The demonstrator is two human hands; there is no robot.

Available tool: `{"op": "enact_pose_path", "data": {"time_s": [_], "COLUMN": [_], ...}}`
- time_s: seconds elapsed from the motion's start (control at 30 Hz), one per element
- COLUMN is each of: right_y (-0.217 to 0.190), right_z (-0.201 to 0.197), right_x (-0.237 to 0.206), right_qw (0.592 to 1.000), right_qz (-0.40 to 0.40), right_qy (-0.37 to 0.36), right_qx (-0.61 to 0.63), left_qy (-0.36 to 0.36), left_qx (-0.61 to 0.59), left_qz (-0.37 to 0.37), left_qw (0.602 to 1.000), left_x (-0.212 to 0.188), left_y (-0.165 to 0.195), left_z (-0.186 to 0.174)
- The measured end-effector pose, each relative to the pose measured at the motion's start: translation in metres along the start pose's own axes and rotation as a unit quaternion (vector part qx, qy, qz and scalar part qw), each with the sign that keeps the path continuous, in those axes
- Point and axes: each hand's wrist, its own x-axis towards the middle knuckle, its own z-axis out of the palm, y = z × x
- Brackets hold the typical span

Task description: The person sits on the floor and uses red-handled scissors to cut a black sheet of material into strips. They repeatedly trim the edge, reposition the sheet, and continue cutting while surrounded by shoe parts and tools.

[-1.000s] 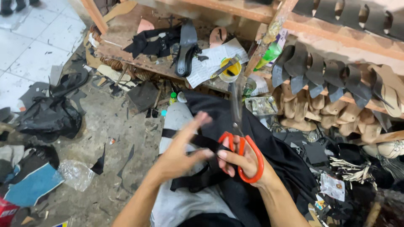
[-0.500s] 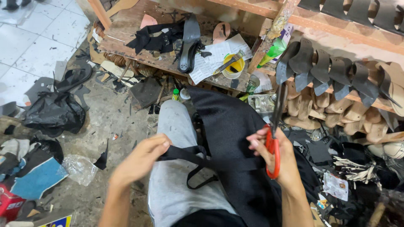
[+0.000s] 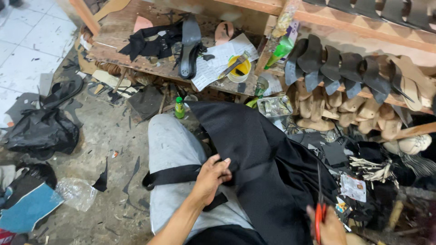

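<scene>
A: At left, a black bag point(image 3: 43, 131) on the floor; mid-frame, the left hand point(image 3: 212, 178) pinches a black strap point(image 3: 170, 174) across the lap, beside black cloth point(image 3: 254, 154) draped over the knee

B: And right?

A: The right hand point(image 3: 329, 227) grips red scissors point(image 3: 319, 215), blades up, apart from the strap. Trimming looks in hand; a cut would call for bringing blades to the strap

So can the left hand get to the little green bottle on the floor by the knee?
Probably yes: the small green plastic bottle stands just past the grey-trousered knee with nothing over it, but the left hand is gripping the black strap.
</scene>
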Motion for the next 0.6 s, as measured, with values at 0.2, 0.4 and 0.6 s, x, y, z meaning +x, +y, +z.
{"op": "enact_pose_path", "data": {"time_s": [0.2,0.4,0.6], "right_y": [0.025,0.02,-0.014], "right_z": [0.044,0.045,-0.015], "right_x": [-0.025,-0.033,-0.029], "right_qw": [0.981,0.913,0.722], "right_qz": [0.185,0.234,0.067], "right_qy": [-0.04,0.071,0.094], "right_qx": [0.032,0.328,0.683], "left_qy": [-0.001,-0.013,-0.041], "left_qx": [0.078,-0.077,-0.149], "left_qz": [-0.007,0.073,0.158], "left_qw": [0.997,0.994,0.975], "left_x": [-0.006,0.005,0.036], "left_y": [0.002,0.008,0.085], "left_z": [0.02,0.022,0.0]}}
